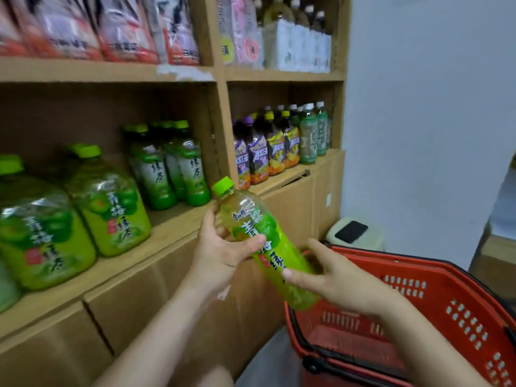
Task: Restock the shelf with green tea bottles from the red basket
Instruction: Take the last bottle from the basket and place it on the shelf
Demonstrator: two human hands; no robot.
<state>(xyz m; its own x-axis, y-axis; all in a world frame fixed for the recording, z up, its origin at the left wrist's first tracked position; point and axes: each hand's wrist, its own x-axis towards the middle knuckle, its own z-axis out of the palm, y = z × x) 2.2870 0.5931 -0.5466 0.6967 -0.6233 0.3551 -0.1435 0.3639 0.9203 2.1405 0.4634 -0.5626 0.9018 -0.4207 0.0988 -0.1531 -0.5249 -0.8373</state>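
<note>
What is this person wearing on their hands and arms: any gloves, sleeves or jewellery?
Nothing that shows. The left hand and right hand are bare, with no gloves, rings or bracelets visible. The left forearm and right forearm are uncovered too: no sleeve, cuff or watch appears anywhere up to the bottom edge of the picture.
</note>
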